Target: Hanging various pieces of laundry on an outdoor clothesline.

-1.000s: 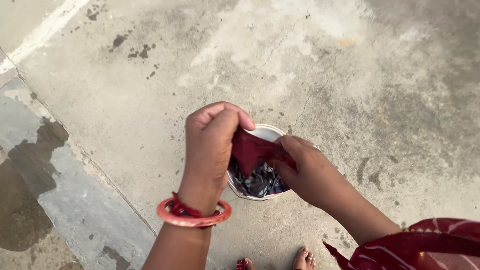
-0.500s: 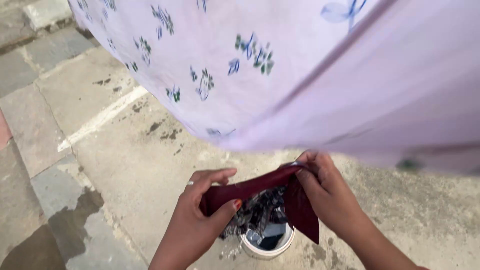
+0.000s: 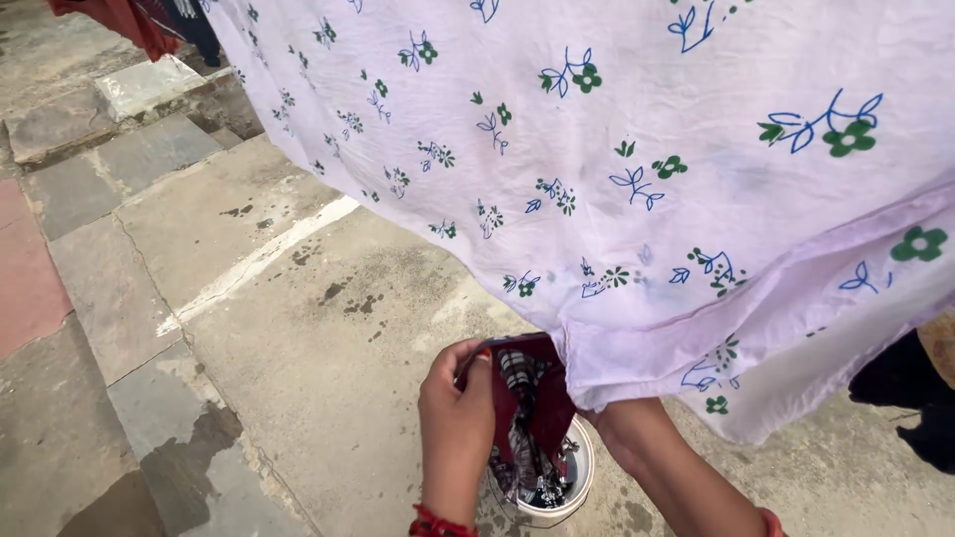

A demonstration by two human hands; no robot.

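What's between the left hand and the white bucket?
Head view: the maroon cloth, pinched by the left hand, hangs straight into the white bucket; nothing else between.

The floor [image 3: 298, 298] is bare grey concrete, worn and mottled, with small dark spots scattered near its middle. A pale painted stripe [image 3: 254, 261] runs slantwise across it, from the lower left up toward the hanging cloth. To the left the concrete gives way to stone slabs [image 3: 109, 288] set with narrow joints; one slab at the far left edge is reddish [image 3: 25, 278]. A dark wet patch [image 3: 184, 462] spreads over the slabs at the lower left. A small round white bucket [image 3: 579, 475] stands directly on the concrete near the bottom edge, with dark patterned cloth bunched inside it.
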